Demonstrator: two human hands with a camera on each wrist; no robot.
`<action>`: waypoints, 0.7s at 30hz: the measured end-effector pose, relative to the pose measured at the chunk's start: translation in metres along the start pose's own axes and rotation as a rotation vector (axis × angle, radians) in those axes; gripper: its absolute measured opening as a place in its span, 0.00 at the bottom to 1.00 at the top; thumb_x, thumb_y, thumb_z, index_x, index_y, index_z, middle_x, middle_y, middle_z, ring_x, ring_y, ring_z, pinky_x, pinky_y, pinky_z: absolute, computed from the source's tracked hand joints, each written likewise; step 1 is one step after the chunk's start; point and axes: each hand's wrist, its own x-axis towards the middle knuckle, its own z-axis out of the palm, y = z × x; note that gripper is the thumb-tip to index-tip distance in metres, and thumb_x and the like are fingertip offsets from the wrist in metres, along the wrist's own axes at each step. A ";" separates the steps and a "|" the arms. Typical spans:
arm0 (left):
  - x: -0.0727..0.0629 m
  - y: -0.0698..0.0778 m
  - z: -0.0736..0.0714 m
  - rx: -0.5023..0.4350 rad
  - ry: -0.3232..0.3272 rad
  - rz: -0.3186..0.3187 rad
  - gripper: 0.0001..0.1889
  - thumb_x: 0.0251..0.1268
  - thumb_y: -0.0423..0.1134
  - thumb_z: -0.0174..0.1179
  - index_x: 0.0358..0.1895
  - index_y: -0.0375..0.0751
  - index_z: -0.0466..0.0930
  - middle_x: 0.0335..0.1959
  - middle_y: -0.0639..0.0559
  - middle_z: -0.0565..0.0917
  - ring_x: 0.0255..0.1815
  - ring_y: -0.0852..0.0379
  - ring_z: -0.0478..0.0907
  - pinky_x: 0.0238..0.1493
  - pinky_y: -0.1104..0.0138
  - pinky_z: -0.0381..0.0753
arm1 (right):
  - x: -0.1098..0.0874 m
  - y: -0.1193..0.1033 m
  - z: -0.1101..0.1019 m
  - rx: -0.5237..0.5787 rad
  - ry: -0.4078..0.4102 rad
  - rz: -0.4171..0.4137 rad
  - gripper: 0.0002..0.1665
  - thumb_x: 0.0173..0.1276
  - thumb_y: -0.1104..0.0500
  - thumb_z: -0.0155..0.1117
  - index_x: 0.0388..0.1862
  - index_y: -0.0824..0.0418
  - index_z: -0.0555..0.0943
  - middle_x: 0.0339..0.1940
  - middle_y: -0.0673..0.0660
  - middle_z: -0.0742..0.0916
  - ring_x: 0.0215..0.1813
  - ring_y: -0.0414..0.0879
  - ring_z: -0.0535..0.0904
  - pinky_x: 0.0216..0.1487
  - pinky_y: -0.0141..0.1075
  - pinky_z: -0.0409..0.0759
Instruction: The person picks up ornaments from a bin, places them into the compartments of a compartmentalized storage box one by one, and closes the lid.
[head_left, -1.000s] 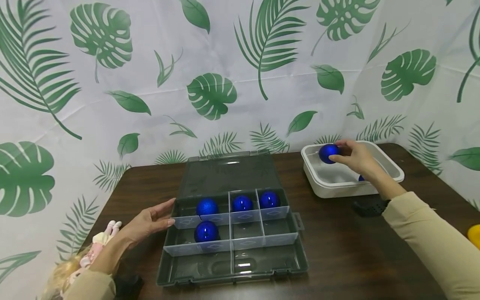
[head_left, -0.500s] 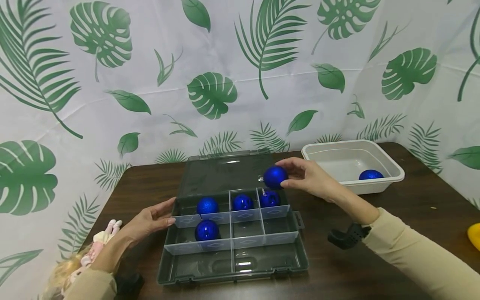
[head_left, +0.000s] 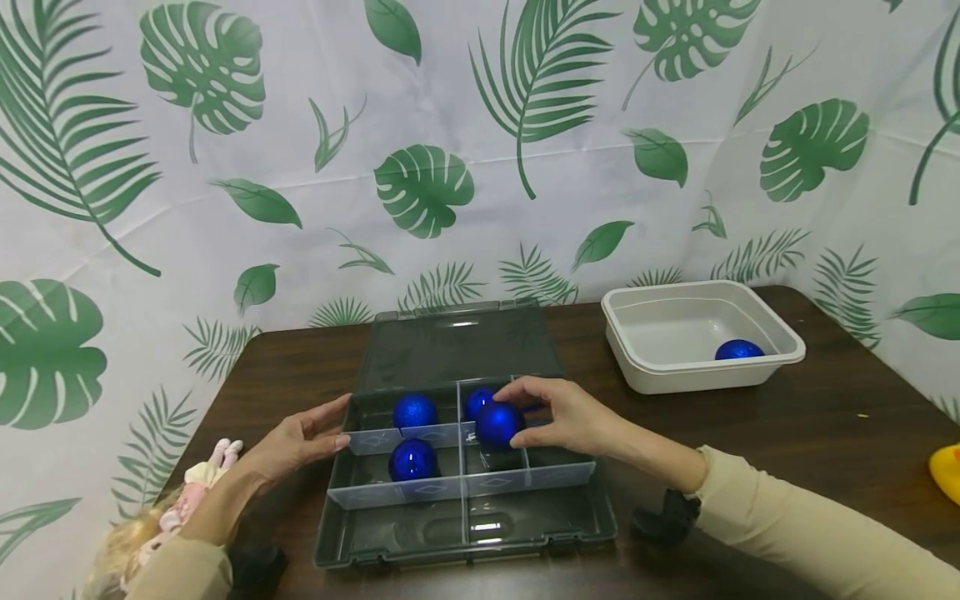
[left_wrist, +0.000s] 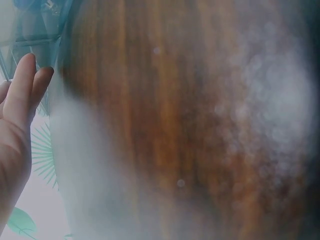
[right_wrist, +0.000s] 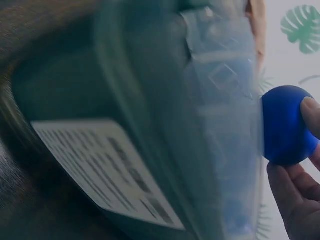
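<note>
My right hand (head_left: 573, 421) pinches a matte blue bauble (head_left: 498, 426) between thumb and fingers, over the middle-row compartment right of the long divider. In the right wrist view, the same bauble (right_wrist: 285, 125) shows beside the box's side wall. The grey see-through divider box (head_left: 397, 533) lies with its lid (head_left: 457, 350) folded back. A glittery blue bauble (head_left: 415, 411) sits in its back left compartment, a shiny one (head_left: 413, 460) in front of it. Another bauble (head_left: 477, 403) is partly covered by the held one. My left hand (head_left: 296, 446) touches the box's left edge with fairly straight fingers.
At the back right stands a white tub (head_left: 637, 375) with one blue bauble (head_left: 738, 349) inside. A doll (head_left: 187, 500) lies by my left forearm. Something yellow (head_left: 947, 472) sits at the right edge. A leaf-print cloth (head_left: 465, 108) hangs behind the dark wooden table (head_left: 720, 442).
My right hand has carried the bauble from the white tub leftward to over the box, then lower and nearer its middle row. My left hand has stayed at the box's left edge.
</note>
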 end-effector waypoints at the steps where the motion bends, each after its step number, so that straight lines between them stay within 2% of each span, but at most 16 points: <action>1: 0.000 0.000 0.000 0.003 0.001 0.000 0.41 0.65 0.38 0.59 0.74 0.33 0.43 0.75 0.32 0.43 0.72 0.32 0.49 0.59 0.63 0.74 | 0.000 0.000 0.003 -0.013 -0.003 -0.006 0.26 0.57 0.60 0.71 0.55 0.61 0.75 0.54 0.59 0.81 0.54 0.51 0.79 0.52 0.40 0.80; 4: 0.000 0.000 0.000 0.007 0.002 0.002 0.41 0.65 0.38 0.58 0.74 0.33 0.43 0.75 0.32 0.43 0.72 0.32 0.49 0.59 0.63 0.74 | -0.001 0.001 0.010 -0.063 -0.008 -0.039 0.24 0.57 0.61 0.71 0.52 0.62 0.76 0.53 0.58 0.82 0.52 0.50 0.79 0.51 0.38 0.81; 10: 0.000 0.001 0.000 0.018 0.005 -0.004 0.41 0.65 0.38 0.58 0.74 0.34 0.43 0.75 0.33 0.42 0.72 0.32 0.49 0.59 0.63 0.73 | -0.001 0.003 0.017 -0.199 -0.004 -0.131 0.14 0.57 0.65 0.69 0.43 0.64 0.80 0.43 0.57 0.85 0.47 0.47 0.81 0.49 0.34 0.81; 13: 0.000 0.000 -0.001 0.012 0.000 0.004 0.41 0.65 0.38 0.58 0.74 0.33 0.43 0.75 0.32 0.41 0.71 0.32 0.48 0.59 0.63 0.74 | 0.000 0.005 0.018 -0.236 -0.007 -0.154 0.13 0.58 0.66 0.68 0.42 0.64 0.80 0.42 0.56 0.86 0.46 0.46 0.82 0.48 0.33 0.82; 17: 0.000 -0.001 0.000 0.014 0.005 0.002 0.41 0.65 0.38 0.58 0.74 0.33 0.43 0.75 0.32 0.42 0.71 0.32 0.49 0.59 0.63 0.74 | -0.002 0.006 0.016 -0.186 0.010 -0.109 0.12 0.60 0.64 0.67 0.44 0.63 0.80 0.42 0.56 0.86 0.46 0.47 0.82 0.48 0.33 0.81; 21: 0.000 -0.001 0.001 0.015 0.005 0.008 0.41 0.65 0.38 0.58 0.74 0.32 0.43 0.74 0.31 0.43 0.71 0.31 0.49 0.59 0.63 0.74 | -0.005 0.009 0.002 -0.079 0.090 -0.046 0.12 0.61 0.64 0.66 0.44 0.64 0.80 0.42 0.59 0.86 0.43 0.46 0.82 0.46 0.32 0.82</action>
